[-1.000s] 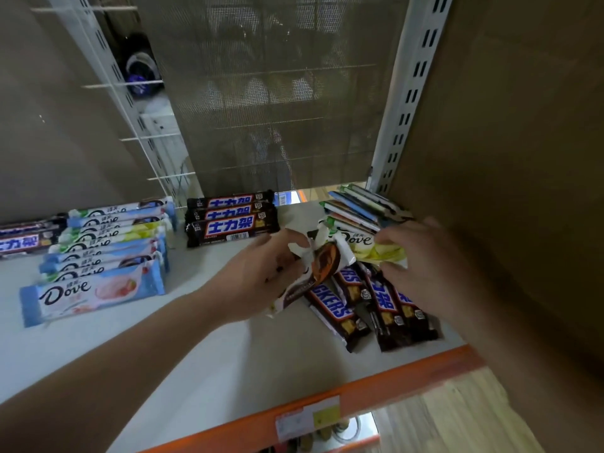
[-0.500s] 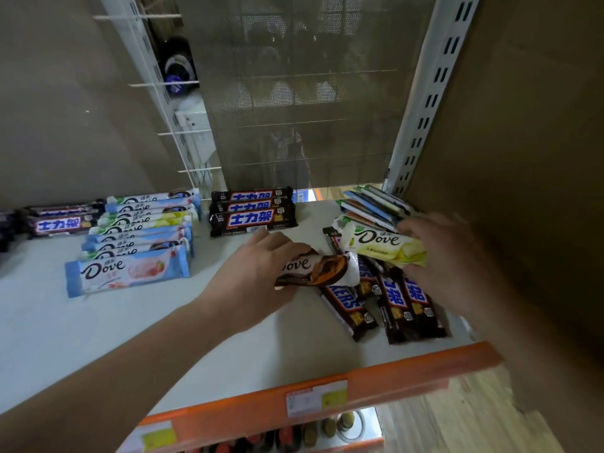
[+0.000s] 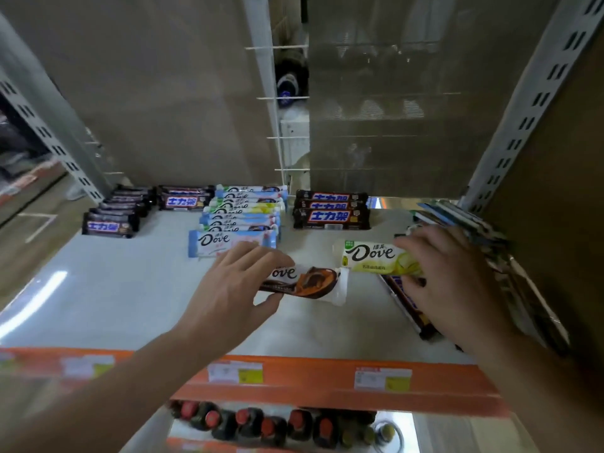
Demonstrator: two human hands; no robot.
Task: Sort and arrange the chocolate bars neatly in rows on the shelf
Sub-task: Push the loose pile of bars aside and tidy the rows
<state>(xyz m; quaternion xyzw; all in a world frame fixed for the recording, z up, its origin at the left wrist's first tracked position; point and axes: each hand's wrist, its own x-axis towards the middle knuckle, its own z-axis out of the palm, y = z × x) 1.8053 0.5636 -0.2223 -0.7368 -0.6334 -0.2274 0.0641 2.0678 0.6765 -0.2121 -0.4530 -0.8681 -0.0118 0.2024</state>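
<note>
Since the earlier frame the left hand [image 3: 235, 289] has drawn the brown Dove bar [image 3: 310, 282] leftward, clear of the loose dark bars [image 3: 408, 308] it previously touched. It is now over bare shelf [image 3: 114, 289], near centre. The left hand grips that bar's left end, fingers curled over the top and thumb under the near edge.

The right hand [image 3: 457, 282] pinches the right end of the yellow-green Dove bar [image 3: 372, 256], fingers on its far edge and thumb on its near edge. This bar sits just right of the brown one, their ends close together, above the loose dark bars.

A tidy row of Dove bars [image 3: 238, 220] runs from middle to far, left of centre. Three Snickers bars [image 3: 331, 215] are lined up at far centre. Further Snickers bars [image 3: 111, 223] lie far left. An unsorted pile [image 3: 457, 214] leans at far right. An orange edge strip [image 3: 310, 374] with price labels fronts the shelf.
</note>
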